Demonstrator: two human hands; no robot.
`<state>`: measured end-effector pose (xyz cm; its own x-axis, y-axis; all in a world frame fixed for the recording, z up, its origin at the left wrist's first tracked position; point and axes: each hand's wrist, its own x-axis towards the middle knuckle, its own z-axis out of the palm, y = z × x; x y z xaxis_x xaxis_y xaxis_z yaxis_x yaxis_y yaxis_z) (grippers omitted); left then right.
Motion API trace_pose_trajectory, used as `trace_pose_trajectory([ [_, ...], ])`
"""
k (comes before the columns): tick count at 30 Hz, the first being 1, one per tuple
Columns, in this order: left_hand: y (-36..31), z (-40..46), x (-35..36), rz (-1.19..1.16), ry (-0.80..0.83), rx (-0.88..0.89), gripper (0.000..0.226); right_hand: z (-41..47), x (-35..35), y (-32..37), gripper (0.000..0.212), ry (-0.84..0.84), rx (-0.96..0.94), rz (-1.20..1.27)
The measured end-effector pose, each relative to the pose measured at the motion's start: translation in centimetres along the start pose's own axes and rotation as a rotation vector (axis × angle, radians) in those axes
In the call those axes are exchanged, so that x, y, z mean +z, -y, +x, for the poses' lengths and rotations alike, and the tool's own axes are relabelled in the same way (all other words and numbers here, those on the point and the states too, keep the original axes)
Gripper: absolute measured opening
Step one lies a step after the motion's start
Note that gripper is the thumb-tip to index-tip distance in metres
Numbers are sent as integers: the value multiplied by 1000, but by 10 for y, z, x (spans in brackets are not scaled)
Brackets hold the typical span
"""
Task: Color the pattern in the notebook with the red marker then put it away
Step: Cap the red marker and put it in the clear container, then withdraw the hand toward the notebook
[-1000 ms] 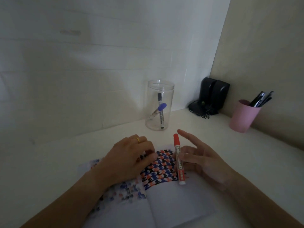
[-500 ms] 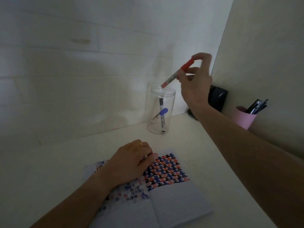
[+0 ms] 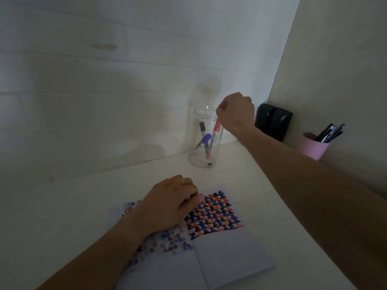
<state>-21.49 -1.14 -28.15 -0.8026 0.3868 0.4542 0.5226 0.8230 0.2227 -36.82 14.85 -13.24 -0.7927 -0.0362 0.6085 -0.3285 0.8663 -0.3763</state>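
The head view showed two bare hands over one white desk (image 3: 240, 170) in dim light; the right hand (image 3: 235, 113) hung at the rim of the one clear jar (image 3: 206, 141), its fingers curled in close together, and whether the fingertips were touching the top of the red marker (image 3: 215, 133) could not be told; that marker stood inside the jar, cap up and leaning against the right wall; two other markers were in the jar with it, a black-capped marker (image 3: 202, 128) standing nearly upright and a blue-capped marker (image 3: 204, 140) tilted to the left, so the jar held three markers in all; the left hand (image 3: 169, 206) lay palm down on the one open notebook (image 3: 230, 248), fingers bent and close together, holding nothing, with one gold ring (image 3: 182, 181) on a finger; the pattern (image 3: 215, 216) on the right page was filled in red, blue and black, and fainter blotches of the same colours showed on the left page beside the wrist; at the back right corner stood two black speakers (image 3: 273, 123) side by side against the wall; near them, further right, one pink cup (image 3: 312, 146) held several dark pens, too bunched to count.
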Motion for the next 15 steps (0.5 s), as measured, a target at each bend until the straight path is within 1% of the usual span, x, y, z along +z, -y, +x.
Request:
trace_pose_trajectory([
  [4,-1,0,-1,19,11,-1,44,-20,-17,-4,20,-26,-51,43],
  [8,-1,0,-2,16,20,5,43,-74,-26,-17,19,-20,-144,65],
  [10,-2,0,-4,28,34,9,44,-109,-28,-27,20,27,-155,65],
  [15,-9,-4,-9,37,31,-3,41,-180,-28,-53,21,181,-79,104],
])
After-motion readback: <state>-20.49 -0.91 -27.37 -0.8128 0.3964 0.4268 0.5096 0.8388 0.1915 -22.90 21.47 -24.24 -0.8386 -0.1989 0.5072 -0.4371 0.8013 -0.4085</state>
